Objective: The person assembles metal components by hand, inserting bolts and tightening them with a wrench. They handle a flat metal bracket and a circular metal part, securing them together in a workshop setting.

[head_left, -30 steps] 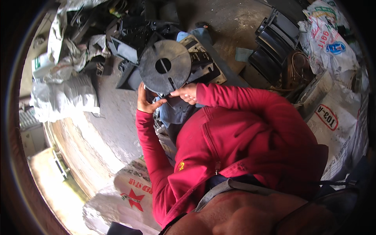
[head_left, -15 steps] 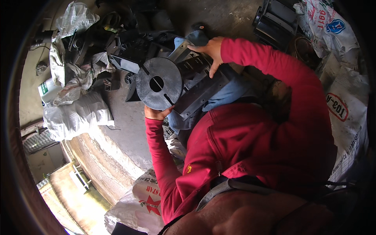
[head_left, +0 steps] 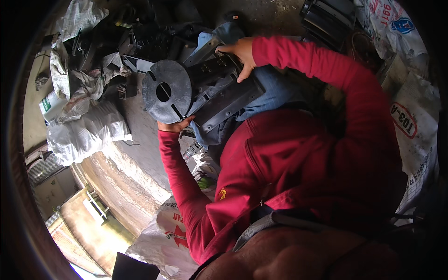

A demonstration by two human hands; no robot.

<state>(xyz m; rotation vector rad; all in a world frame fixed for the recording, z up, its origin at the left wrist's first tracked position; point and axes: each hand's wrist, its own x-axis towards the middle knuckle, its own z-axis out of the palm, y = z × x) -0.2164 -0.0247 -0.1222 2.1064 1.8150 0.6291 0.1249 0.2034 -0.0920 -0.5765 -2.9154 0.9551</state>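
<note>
A round grey disc (head_left: 156,105) with a dark centre hole and two slots faces up at the left end of a black slotted body (head_left: 212,70). Together they look like a reel. My left hand (head_left: 176,125) is curled under the disc's near edge, its fingers partly hidden behind it. At the other end, my right hand (head_left: 241,55) grips the body, thumb and fingers spread around it. A long black frame with raised edges (head_left: 233,105) lies beside the body, over my blue jeans (head_left: 273,91). Where the reel and the frame meet is hard to make out.
Black plastic parts (head_left: 149,42) are heaped beyond the disc. White plastic bags (head_left: 88,135) lie to the left on the floor. Large printed sacks stand at right (head_left: 413,112) and near front (head_left: 161,233). A black housing (head_left: 329,21) rests at the far right.
Both hands and the reel have shifted left and slightly away, with the disc tilted a little more. The whole view has also moved slightly. Both hands keep their hold.
</note>
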